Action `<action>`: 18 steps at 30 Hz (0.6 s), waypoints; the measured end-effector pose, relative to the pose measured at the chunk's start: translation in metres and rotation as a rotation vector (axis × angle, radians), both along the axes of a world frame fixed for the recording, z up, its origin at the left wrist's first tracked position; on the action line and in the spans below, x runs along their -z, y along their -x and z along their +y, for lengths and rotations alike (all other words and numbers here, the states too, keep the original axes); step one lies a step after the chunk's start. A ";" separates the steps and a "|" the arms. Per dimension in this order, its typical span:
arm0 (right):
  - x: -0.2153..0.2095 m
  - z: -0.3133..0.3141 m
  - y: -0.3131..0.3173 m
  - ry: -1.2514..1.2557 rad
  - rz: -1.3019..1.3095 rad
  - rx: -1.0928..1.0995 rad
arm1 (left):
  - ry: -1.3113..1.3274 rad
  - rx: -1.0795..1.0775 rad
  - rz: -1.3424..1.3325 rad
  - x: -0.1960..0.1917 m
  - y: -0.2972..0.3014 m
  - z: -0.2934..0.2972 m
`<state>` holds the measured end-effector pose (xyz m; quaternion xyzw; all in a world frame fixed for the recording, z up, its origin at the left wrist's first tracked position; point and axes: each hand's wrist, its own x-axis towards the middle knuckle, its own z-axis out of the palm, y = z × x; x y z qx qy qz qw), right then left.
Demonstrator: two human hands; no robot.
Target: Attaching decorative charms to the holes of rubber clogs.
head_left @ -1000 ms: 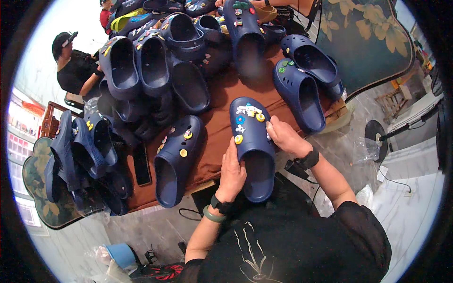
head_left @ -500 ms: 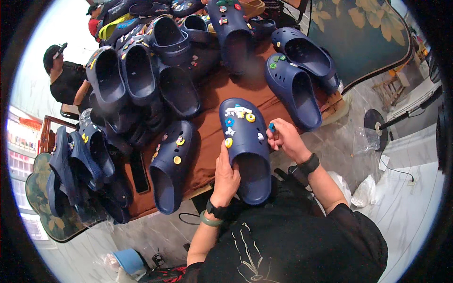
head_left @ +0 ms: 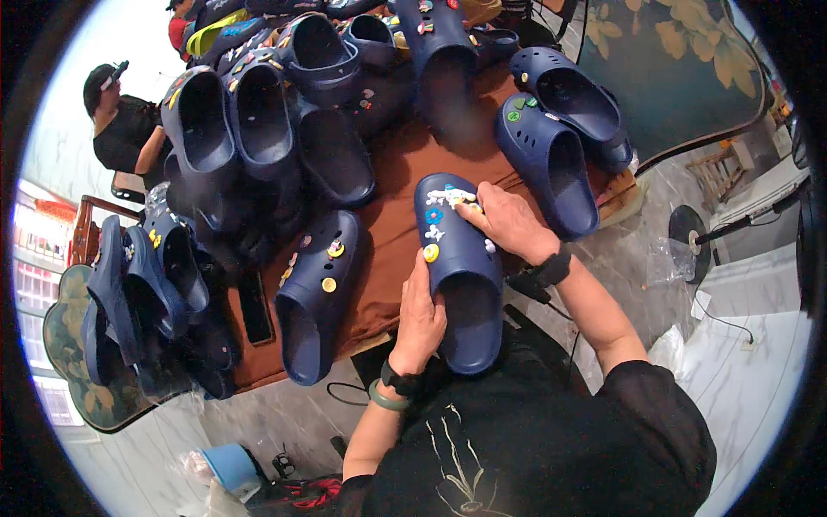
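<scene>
A navy clog (head_left: pixel 469 267) with several charms on its upper stands toe-away before me. My left hand (head_left: pixel 422 319) grips its left side, the thumb at the foot opening. My right hand (head_left: pixel 514 222) reaches over the toe, its curled fingers touching the upper by a white charm (head_left: pixel 452 196); whatever lies under the fingertips is hidden. Below that charm sit a blue flower charm (head_left: pixel 434 216), a small white one and a yellow round one (head_left: pixel 431 252). Another navy clog (head_left: pixel 317 297) with charms lies to the left on the brown cloth (head_left: pixel 405 172).
Many navy clogs (head_left: pixel 207 129) are piled at the far left, and a pair (head_left: pixel 547 155) rests at the right edge. A black phone (head_left: pixel 254 308) lies at the near left. Another person (head_left: pixel 125 129) stands across the table. A blue bucket (head_left: pixel 231 470) is on the floor.
My right hand, which pinched a small blue piece beside the clog, has moved up and left onto its toe. My left hand keeps its hold.
</scene>
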<state>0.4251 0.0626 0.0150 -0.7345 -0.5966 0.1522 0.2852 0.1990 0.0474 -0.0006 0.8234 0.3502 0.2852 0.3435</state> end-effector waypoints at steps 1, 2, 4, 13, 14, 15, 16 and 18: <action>0.003 0.001 -0.001 -0.008 -0.045 -0.044 | 0.003 -0.007 0.001 0.001 0.001 0.000; 0.007 0.002 -0.002 -0.016 -0.089 -0.087 | 0.028 -0.001 0.004 0.001 0.002 0.000; 0.017 0.000 -0.009 -0.061 -0.088 -0.142 | 0.053 -0.001 0.003 0.002 0.002 0.001; 0.032 -0.032 -0.033 0.030 1.567 0.107 | 0.101 0.008 0.001 0.000 0.004 0.001; 0.026 -0.033 -0.031 0.031 1.568 0.106 | 0.102 0.006 0.017 0.000 0.004 0.001; 0.021 -0.034 -0.030 0.015 1.591 0.088 | 0.102 0.009 0.032 0.000 0.004 0.002; 0.016 -0.035 -0.030 -0.001 1.613 0.069 | 0.103 0.011 0.031 0.000 0.004 0.003; 0.014 -0.045 -0.029 0.073 1.504 0.067 | 0.056 0.017 -0.003 0.002 0.004 0.005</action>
